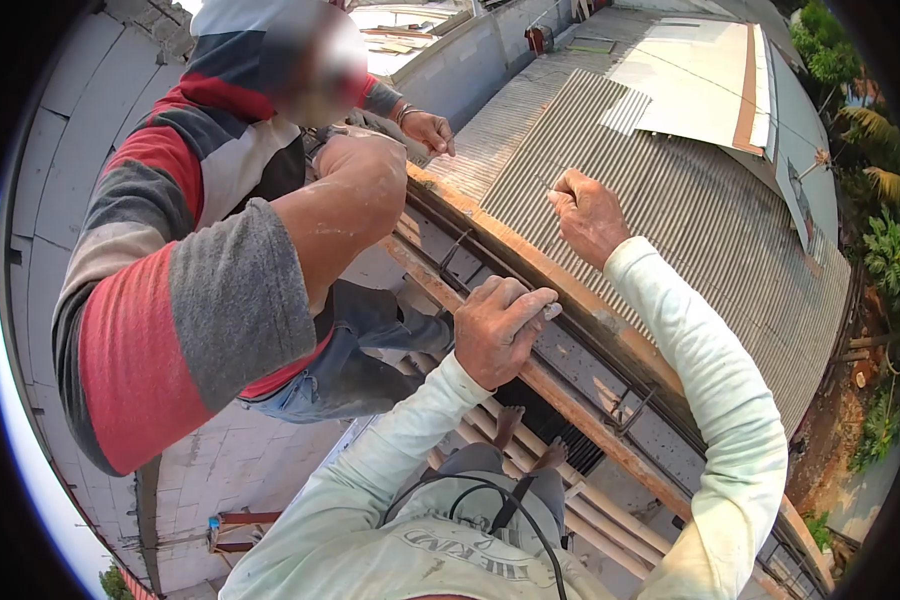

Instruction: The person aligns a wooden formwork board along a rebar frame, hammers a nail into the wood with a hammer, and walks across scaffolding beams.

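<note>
Grey tool (552, 311) clenched in left hand (496, 332) could drop between planks (520, 248) if fingers loosen; right hand's fingers (570, 196) pinch a wire-like strand (547, 186).

Pale green shirt (435, 562) — black cable (552, 550)

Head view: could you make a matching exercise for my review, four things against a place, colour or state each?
1. Left hand
2. Right hand
3. Co-worker's near sleeve
4. Co-worker's trousers

A. Red and grey bands
B. Seen against the corrugated roof
C. Closed around a grey-ended object
D. Blue

Pairs: 1-C, 2-B, 3-A, 4-D
</note>
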A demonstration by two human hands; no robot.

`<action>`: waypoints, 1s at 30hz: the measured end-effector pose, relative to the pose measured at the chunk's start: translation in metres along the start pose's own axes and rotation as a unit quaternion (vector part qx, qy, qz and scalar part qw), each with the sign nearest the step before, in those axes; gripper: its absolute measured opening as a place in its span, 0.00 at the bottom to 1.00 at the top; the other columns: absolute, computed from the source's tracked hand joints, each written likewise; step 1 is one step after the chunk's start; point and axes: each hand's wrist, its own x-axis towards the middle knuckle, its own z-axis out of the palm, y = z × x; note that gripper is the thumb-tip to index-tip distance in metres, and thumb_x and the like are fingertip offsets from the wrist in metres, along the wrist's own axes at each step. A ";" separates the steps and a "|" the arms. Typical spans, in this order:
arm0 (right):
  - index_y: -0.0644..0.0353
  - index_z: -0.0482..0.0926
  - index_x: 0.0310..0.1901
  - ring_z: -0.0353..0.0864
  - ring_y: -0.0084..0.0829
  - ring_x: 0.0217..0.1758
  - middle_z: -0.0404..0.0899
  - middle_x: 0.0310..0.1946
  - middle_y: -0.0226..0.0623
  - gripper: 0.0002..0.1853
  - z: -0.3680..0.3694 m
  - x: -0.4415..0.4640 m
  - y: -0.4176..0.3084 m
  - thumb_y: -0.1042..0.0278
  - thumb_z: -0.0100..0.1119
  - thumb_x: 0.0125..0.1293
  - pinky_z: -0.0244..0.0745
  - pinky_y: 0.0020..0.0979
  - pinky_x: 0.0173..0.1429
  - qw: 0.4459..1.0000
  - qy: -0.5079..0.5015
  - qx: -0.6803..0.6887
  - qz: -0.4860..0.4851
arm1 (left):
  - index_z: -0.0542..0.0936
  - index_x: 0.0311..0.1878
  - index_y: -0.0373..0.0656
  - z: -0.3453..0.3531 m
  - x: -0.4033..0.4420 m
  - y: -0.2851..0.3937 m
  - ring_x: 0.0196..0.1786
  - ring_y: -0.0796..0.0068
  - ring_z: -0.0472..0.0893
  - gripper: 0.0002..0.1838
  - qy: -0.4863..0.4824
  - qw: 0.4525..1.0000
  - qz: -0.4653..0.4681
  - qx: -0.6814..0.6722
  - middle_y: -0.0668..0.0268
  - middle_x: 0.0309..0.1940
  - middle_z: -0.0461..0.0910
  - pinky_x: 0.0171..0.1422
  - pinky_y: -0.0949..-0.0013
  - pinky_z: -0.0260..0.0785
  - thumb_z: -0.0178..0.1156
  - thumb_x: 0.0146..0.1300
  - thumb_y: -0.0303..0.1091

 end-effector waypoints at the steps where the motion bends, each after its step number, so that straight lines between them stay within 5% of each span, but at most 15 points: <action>1: 0.66 0.76 0.38 0.84 0.45 0.37 0.81 0.30 0.50 0.10 -0.002 -0.002 0.002 0.67 0.54 0.70 0.77 0.43 0.44 1.000 -0.006 0.005 -0.002 | 0.82 0.45 0.41 0.000 0.001 0.000 0.28 0.63 0.76 0.16 -0.004 1.000 0.006 0.001 0.64 0.25 0.76 0.34 0.63 0.69 0.67 0.51 0.21; 18: 0.66 0.76 0.37 0.77 0.31 0.29 0.77 0.26 0.39 0.07 -0.018 -0.012 0.008 0.70 0.55 0.70 0.74 0.37 0.40 0.992 -0.046 0.119 -0.007 | 0.83 0.43 0.40 -0.010 0.006 0.005 0.28 0.64 0.77 0.12 -0.051 0.998 -0.033 0.005 0.62 0.26 0.79 0.34 0.65 0.69 0.68 0.54 0.26; 22: 0.64 0.71 0.34 0.70 0.20 0.22 0.68 0.21 0.30 0.08 -0.069 -0.055 0.005 0.71 0.53 0.71 0.69 0.29 0.28 0.991 -0.049 0.123 -0.007 | 0.83 0.42 0.40 -0.016 0.008 0.005 0.28 0.65 0.77 0.11 -0.067 0.997 -0.041 0.007 0.63 0.27 0.81 0.33 0.65 0.68 0.67 0.54 0.25; 30: 0.71 0.69 0.39 0.75 0.29 0.26 0.71 0.32 0.43 0.11 -0.151 -0.244 0.019 0.70 0.45 0.76 0.73 0.28 0.30 0.986 0.081 -0.055 0.133 | 0.82 0.41 0.37 -0.033 0.001 0.002 0.25 0.66 0.78 0.10 -0.109 0.992 -0.066 0.014 0.62 0.26 0.82 0.33 0.66 0.65 0.67 0.56 0.27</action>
